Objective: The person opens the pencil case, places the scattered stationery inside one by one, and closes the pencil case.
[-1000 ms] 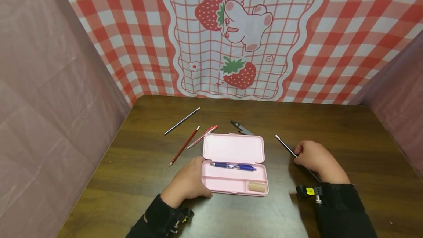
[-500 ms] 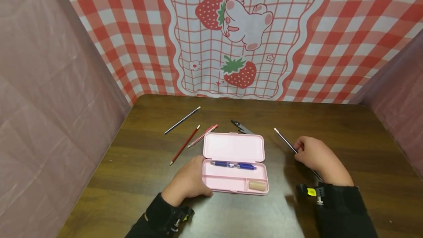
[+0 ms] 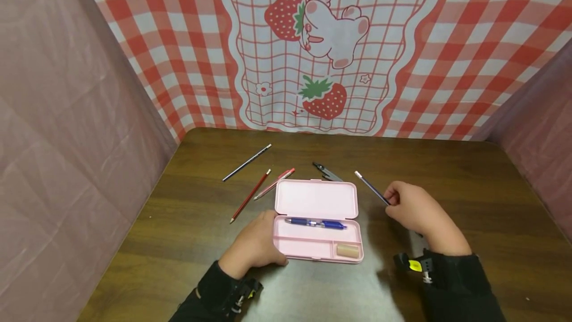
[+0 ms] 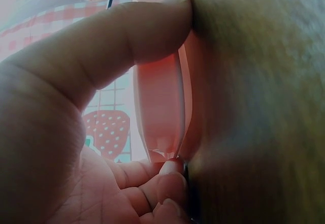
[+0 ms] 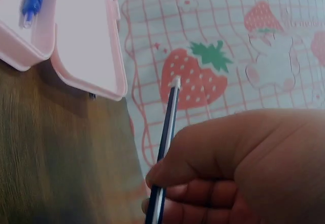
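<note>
Slanting forward, pinched by the right hand [image 3: 413, 211], is a white-tipped striped pencil [image 3: 373, 188], dark blue and white. Left of it, the left hand [image 3: 253, 244] grips an open pink case [image 3: 303, 249] containing a blue pen [image 3: 315, 223]; its lid [image 3: 316, 199] partly hides a compass [image 3: 329, 174]. Beyond the left hand lies a red pencil [image 3: 249, 198].

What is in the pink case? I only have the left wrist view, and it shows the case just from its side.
Observer: In the head view, the pink case holds a blue pen and a tan block.
Operator: What color is the far end of the pencil in the right hand?
Observer: White, as the right wrist view shows.
Operator: And what lies just beyond the case?
Observer: What looks like a grey drawing compass, partly hidden by the open lid.
</note>
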Action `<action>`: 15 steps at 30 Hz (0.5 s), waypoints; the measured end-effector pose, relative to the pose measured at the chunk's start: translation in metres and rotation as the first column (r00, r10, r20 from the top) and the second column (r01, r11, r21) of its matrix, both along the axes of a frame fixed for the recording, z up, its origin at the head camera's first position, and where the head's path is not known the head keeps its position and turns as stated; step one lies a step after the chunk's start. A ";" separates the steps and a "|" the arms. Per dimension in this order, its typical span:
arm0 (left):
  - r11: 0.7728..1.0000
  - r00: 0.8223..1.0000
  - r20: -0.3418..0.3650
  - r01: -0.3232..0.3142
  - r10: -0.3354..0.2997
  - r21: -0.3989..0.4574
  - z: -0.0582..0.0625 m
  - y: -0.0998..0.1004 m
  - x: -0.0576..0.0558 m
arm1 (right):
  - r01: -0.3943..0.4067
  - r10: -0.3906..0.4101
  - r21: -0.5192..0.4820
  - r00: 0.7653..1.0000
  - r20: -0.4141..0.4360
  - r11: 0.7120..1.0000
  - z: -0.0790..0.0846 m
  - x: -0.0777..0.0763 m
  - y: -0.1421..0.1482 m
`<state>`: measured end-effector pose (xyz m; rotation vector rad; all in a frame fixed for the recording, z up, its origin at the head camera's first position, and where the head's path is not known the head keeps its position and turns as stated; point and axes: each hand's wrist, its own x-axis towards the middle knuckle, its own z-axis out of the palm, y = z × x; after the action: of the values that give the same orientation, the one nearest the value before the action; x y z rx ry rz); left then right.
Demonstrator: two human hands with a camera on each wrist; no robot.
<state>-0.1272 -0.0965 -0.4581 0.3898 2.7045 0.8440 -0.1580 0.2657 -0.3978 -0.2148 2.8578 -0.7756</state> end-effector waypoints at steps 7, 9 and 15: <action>1.000 1.000 0.011 0.000 0.000 0.000 0.001 -0.001 0.000 | -0.102 0.104 0.082 0.994 -0.023 0.991 0.005 0.001 -0.018; 1.000 1.000 0.013 0.000 0.000 0.000 0.001 -0.001 0.000 | -0.124 0.128 0.119 0.991 -0.030 0.985 0.007 0.002 -0.025; 1.000 1.000 0.012 -0.002 0.002 0.004 0.002 0.000 0.001 | -0.161 0.169 0.216 0.985 -0.020 0.963 0.011 0.007 -0.040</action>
<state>-0.1261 -0.0965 -0.4561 0.3819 2.6931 0.8490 -0.1510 0.2252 -0.3870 -0.4355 2.8833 -0.4334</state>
